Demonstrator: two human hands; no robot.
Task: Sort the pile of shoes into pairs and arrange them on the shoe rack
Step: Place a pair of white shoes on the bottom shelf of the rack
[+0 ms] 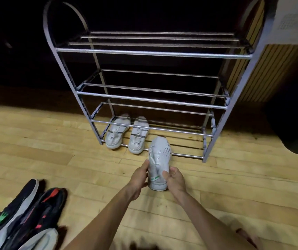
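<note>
1. White sneaker (160, 159), laced, with a small green tab near its heel, sits between both hands just in front of the shoe rack (151, 53), toe pointing toward the rack and overlapping its lowest front bar.
2. On the shoe's left side, the left hand (138, 179) has its grip closed on the shoe, thumb up along the lacing and fingers curled under the side near the heel.
3. On the other side, the right hand (174, 180) does likewise, its thumb lying over the collar and its fingers wrapped round the heel end; both grips are narrow, holding the one shoe.
4. Whether the sole touches the floor or hangs just above it, I cannot tell from where I stand.
5. Both bare forearms reach forward from the lower edge of the scene and come together at the shoe.
6. Just left of the held shoe, a pair of white sneakers (126, 133) stands side by side on the rack's lowest tier, at its left end, heels toward the person and jutting past the front bar.
7. Above that tier the rack shows three more tiers of grey metal bars, framed by arched side pieces.
8. Pale wooden floor (234, 186) runs under everything.
9. Well apart, at the lower left, lies a pile of dark shoes (23, 219), black with red, green and grey trim, some on their sides.
</note>
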